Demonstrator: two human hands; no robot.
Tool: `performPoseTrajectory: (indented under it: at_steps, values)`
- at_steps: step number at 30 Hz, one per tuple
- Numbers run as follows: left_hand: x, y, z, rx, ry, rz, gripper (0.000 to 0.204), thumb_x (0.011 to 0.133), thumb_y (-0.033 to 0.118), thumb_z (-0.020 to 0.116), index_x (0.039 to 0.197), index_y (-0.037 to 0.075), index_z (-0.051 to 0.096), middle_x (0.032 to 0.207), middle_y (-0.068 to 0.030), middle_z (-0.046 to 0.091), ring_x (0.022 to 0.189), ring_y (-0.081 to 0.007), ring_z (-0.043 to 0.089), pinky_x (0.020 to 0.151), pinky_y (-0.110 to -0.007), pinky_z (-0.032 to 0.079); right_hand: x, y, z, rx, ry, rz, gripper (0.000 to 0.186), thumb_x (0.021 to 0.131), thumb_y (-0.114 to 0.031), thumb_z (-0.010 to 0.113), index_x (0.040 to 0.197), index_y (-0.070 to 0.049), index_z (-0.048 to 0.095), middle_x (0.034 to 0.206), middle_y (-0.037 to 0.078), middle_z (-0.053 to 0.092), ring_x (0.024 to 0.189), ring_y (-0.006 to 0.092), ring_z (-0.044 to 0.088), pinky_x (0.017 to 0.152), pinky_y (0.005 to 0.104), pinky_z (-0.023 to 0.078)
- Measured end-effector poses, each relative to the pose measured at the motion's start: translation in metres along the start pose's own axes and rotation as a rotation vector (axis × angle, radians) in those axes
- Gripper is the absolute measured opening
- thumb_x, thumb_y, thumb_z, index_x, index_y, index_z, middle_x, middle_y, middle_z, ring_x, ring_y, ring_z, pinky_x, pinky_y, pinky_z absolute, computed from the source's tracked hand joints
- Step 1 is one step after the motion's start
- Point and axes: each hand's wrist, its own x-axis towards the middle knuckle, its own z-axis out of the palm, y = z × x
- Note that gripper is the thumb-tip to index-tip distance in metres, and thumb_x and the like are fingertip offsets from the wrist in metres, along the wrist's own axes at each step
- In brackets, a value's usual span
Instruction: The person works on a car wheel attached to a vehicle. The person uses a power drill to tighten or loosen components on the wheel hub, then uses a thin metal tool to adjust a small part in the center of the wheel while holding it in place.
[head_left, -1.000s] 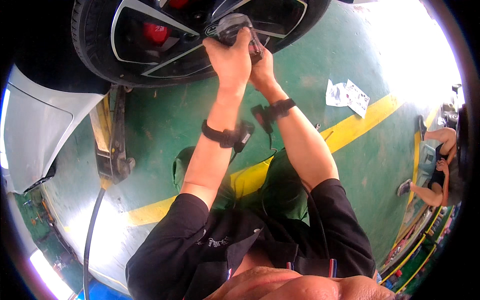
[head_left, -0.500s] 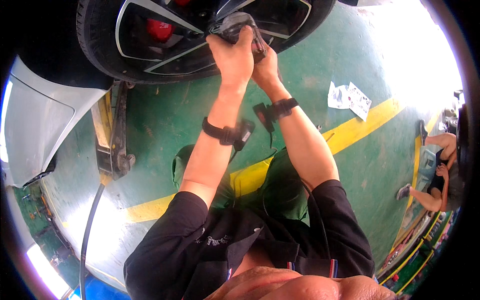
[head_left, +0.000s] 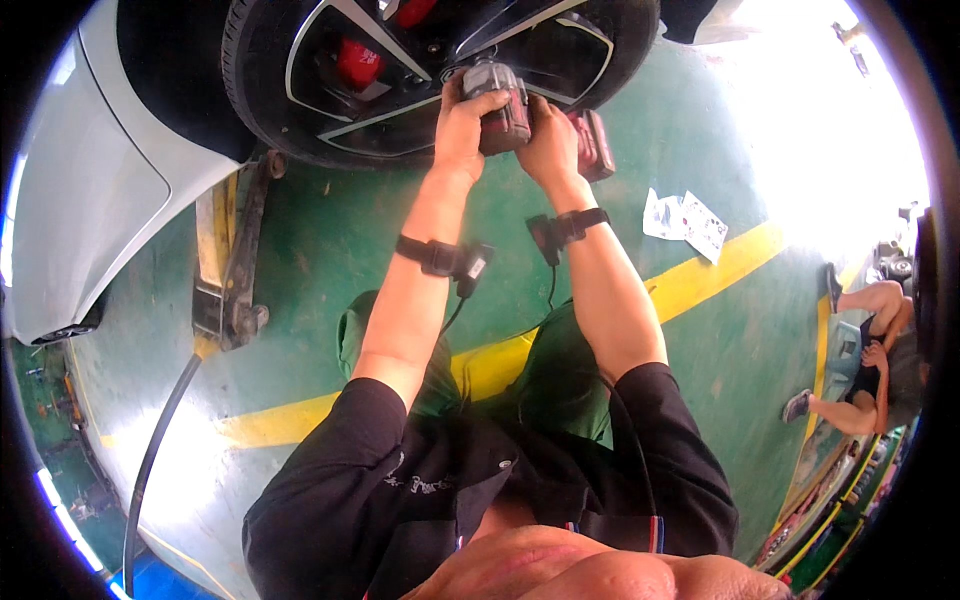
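Observation:
A car wheel (head_left: 330, 110) with a black tyre, dark spoked rim and red brake caliper fills the top of the view. Both my hands hold a dark red and grey cordless impact wrench (head_left: 508, 108) against the wheel hub. My left hand (head_left: 462, 122) wraps the front of the tool's body. My right hand (head_left: 552, 142) grips its handle, with the red battery block (head_left: 592, 145) sticking out to the right. Each wrist wears a black band with a small device.
A white car body (head_left: 90, 190) curves down the left side. A floor jack (head_left: 230, 270) with a long handle stands under the car. Crumpled paper (head_left: 685, 222) lies on the green floor by a yellow line. Another person (head_left: 870, 360) sits at the right edge.
The view has shifted so the wheel sits lower and to the right. My hands have lowered slightly from the hub, and the impact wrench is now plainly visible between them.

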Motion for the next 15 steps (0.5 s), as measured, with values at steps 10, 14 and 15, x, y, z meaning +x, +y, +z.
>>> performPoseTrajectory:
  at_steps: [10, 14, 15]
  values:
    - [-0.049, 0.012, -0.029, -0.041, 0.062, -0.003, 0.069, 0.07, -0.004, 0.068, 0.137, 0.002, 0.049, 0.121, -0.0123, 0.062, 0.105, -0.0271, 0.064, 0.092, -0.04, 0.054, -0.046, -0.019, 0.028, 0.149, -0.1, -0.091, 0.058, 0.073, -0.011, 0.076, 0.125, 0.0, 0.054, 0.1, 0.027, 0.067, 0.096, 0.0457, 0.064, 0.083, 0.0513, 0.052]
    - [-0.052, 0.018, -0.067, 0.031, 0.122, 0.021, 0.066, 0.071, 0.0, 0.068, 0.135, 0.003, 0.05, 0.12, -0.0117, 0.061, 0.109, -0.0268, 0.062, 0.096, -0.04, 0.051, -0.055, -0.037, 0.057, 0.169, -0.198, -0.08, 0.061, 0.074, -0.016, 0.077, 0.128, -0.001, 0.053, 0.104, 0.025, 0.068, 0.098, 0.0449, 0.064, 0.084, 0.0509, 0.052]
    - [-0.053, 0.021, -0.072, 0.032, 0.155, 0.024, 0.066, 0.072, 0.0, 0.068, 0.135, 0.003, 0.05, 0.12, -0.0117, 0.061, 0.11, -0.0267, 0.061, 0.097, -0.04, 0.051, -0.054, -0.041, 0.063, 0.164, -0.211, -0.085, 0.061, 0.074, -0.018, 0.078, 0.128, -0.002, 0.054, 0.105, 0.024, 0.068, 0.1, 0.0442, 0.065, 0.084, 0.0502, 0.052]
